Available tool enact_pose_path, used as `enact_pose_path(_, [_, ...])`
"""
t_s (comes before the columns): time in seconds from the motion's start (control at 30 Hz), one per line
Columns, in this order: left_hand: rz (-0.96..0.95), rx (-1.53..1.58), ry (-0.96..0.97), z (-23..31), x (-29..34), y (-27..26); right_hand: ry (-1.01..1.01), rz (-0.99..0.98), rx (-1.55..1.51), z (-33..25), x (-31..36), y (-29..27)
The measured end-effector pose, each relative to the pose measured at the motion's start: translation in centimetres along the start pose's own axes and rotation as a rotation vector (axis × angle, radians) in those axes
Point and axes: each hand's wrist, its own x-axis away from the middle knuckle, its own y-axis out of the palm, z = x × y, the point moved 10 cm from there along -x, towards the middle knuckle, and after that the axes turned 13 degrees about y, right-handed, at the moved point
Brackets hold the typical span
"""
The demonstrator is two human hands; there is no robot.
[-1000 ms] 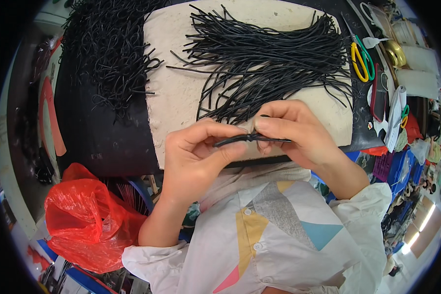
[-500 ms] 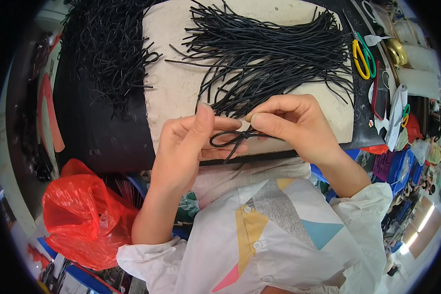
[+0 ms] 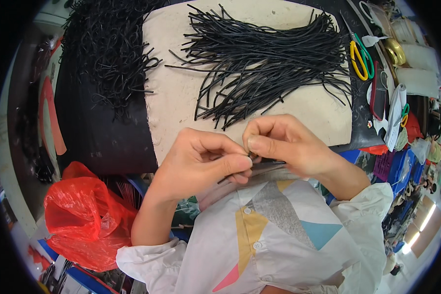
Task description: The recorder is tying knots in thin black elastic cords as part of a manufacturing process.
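Observation:
Just beyond the front edge of the cream board (image 3: pixel 169 100), my two hands meet over a thin black cord (image 3: pixel 277 162). My left hand (image 3: pixel 201 159) is closed, its thumb and fingers pinching the cord's middle. Fingertips of my right hand (image 3: pixel 285 144) press together on the same spot from the other side. Short lengths of cord poke out beneath both hands; the knot and loops are hidden by the fingers. On the board behind lies a wide bundle of straight black cords (image 3: pixel 274 54), apart from my hands.
A heap of curled, looped black cords (image 3: pixel 108 54) covers the far left of the black work surface (image 3: pixel 103 142). Scissors with yellow and green handles (image 3: pixel 360 61) lie right of the board, near a dark red tool (image 3: pixel 378 98). A red plastic bag (image 3: pixel 85 210) is at lower left.
Both hands have come nearer to me, off the board's edge. My left hand's spread fingers have closed on the cord, and its bow-like loops are now covered.

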Motion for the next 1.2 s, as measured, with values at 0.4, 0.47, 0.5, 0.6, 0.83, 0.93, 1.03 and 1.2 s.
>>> enact_pose_path(0.4, [0.231,-1.587,0.826,9.6,-3.0,-2.7,-0.772,0.834,1.395,-8.8,-1.7,-2.2])
enact_pose_path(0.47, [0.218,-1.638,0.77,8.4,-4.0,-2.7,-0.763,0.83,1.432,-8.6,-1.9,-2.0])
enact_pose_path(0.5, [0.206,-1.652,0.752,8.2,-4.3,-2.8,-0.759,0.827,1.45,-8.6,-1.9,-1.8])
enact_pose_path(0.6, [0.206,-1.705,0.876,8.6,-4.5,-2.1,-0.834,0.836,1.387,-9.5,-0.6,-1.0])
enact_pose_path(0.83, [0.263,-1.277,0.815,9.9,-2.1,-1.1,-0.825,0.747,1.132,-11.4,2.1,-1.1])
enact_pose_path(0.93, [0.226,-0.847,0.558,7.7,-2.1,-2.7,-0.769,0.693,1.019,-11.6,2.7,-1.1])
enact_pose_path(1.03, [0.356,0.078,0.407,5.3,-1.9,-3.5,-0.682,0.6,0.733,-11.0,2.5,-2.0])
enact_pose_path(1.2, [0.479,0.559,0.34,2.3,-2.2,-3.2,-0.65,0.567,0.468,-8.9,1.9,-1.8])
